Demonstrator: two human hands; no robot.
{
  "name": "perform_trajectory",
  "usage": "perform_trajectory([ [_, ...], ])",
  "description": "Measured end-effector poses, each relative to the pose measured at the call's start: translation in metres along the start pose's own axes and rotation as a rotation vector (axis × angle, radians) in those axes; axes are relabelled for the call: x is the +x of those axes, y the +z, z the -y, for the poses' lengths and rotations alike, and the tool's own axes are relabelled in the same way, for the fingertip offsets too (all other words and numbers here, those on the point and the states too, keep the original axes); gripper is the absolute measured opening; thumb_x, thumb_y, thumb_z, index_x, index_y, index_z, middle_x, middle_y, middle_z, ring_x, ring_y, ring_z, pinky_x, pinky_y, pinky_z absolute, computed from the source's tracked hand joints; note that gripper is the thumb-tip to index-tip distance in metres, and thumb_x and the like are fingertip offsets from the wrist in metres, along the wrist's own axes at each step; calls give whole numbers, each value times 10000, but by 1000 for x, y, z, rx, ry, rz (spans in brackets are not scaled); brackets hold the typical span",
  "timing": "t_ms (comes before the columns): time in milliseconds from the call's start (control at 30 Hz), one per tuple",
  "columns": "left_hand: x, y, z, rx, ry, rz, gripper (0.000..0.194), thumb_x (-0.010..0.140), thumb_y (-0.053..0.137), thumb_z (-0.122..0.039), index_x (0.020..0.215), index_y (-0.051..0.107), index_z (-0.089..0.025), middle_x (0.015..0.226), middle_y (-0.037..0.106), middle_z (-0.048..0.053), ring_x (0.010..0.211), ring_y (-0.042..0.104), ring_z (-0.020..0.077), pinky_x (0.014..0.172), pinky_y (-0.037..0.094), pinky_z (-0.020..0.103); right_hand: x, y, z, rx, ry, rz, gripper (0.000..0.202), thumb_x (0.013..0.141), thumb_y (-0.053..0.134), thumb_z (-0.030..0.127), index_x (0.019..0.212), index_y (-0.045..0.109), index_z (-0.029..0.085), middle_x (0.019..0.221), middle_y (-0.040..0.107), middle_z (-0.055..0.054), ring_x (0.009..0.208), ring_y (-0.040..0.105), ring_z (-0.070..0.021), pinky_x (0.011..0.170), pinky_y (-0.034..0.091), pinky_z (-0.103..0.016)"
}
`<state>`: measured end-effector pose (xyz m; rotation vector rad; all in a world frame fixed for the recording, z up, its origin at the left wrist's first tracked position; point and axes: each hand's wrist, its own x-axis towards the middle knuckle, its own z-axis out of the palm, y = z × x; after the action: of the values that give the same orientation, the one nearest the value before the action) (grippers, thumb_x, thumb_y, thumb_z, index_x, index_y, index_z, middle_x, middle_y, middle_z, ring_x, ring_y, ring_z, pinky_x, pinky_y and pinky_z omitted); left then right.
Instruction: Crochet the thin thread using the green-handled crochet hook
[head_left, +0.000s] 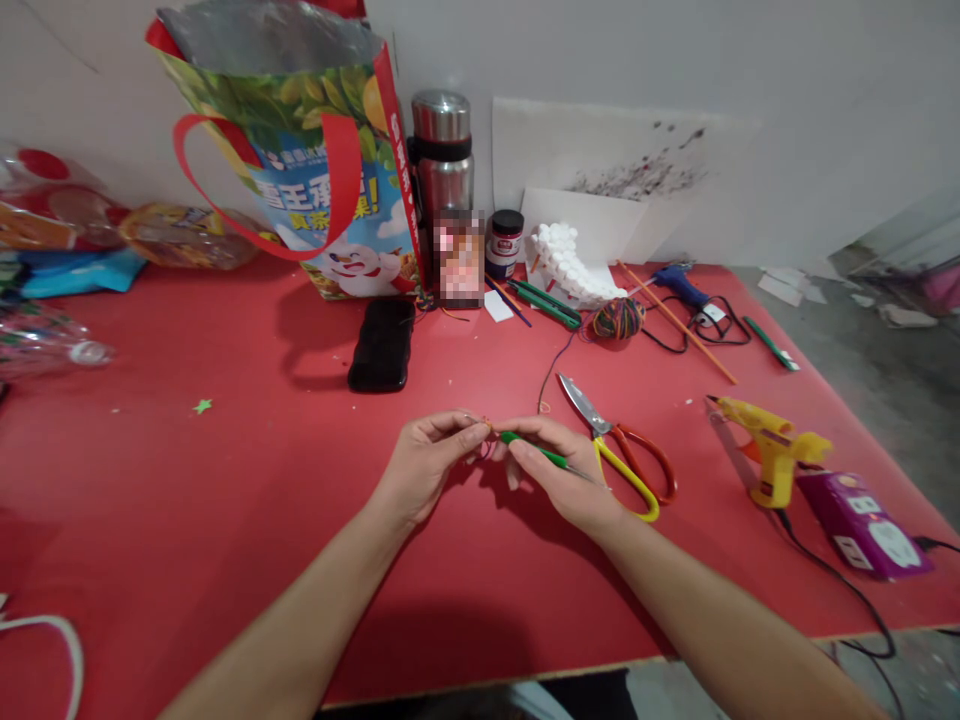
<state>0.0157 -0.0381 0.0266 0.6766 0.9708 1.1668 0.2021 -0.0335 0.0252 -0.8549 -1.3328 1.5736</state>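
While right hand (564,470) grips green-handled hook (541,452), left hand (429,460) pinches small yarn piece (488,426), shape mostly hidden.

From my station, the widest lane I have lies left of the left grip (431,458), over open surface (187,520), where a small star (202,406) lies flat. Ahead, the phone (381,345) sits low; behind it the bag (352,215) and flask (442,125) stand tall and block me. Right of the phone I could slip forward, though a strand (556,358) trails from the ball (619,318) toward the right grip (566,475). Scissors (634,483) crowd that side. Past them there's a gap before the glue gun (776,450), whose cord (825,568) crosses to the near edge.
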Motion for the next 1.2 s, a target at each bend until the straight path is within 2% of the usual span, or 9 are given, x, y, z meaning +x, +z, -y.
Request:
perform_trajectory([
  [1200,0,0,0,-19,2,14,187,725,920,-287,736,787,-156,666,680,5,598,556,72,614,437,194,-2,0,-3,2,-33,27,220,975,700,298,1181,745,234,888,753,-26,614,647,-82,600,565,-221],
])
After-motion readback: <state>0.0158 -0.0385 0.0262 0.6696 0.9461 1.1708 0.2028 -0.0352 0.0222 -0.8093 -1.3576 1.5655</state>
